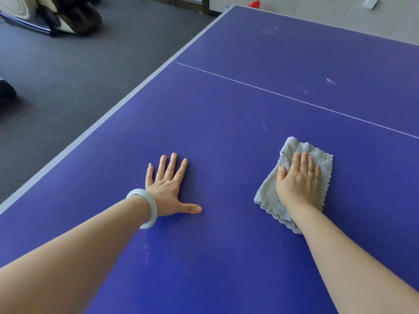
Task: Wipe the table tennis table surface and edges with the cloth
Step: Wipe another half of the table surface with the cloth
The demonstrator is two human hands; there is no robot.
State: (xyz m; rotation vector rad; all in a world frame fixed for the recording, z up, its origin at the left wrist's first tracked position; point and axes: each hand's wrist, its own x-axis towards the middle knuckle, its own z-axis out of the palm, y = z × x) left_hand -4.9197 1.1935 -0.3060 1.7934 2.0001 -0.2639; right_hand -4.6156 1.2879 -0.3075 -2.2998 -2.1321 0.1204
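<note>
On the blue table tennis table (226, 123), the folded grey cloth (324, 159) lies just on the near side of the thin white line (294, 99). The right hand (299, 177) is pressed flat on it with straight fingers, hiding its middle and near corner. The left hand (167, 186), a pale bangle (145, 207) at its wrist, lies spread and flat on the bare surface, also on the near side of the line and left of the cloth, grasping nothing. Beyond the line are pale smudges (331, 81); farther off, a red thing (254, 3) and a dark padded chair (68, 17) are cut by the frame and hard to identify.
</note>
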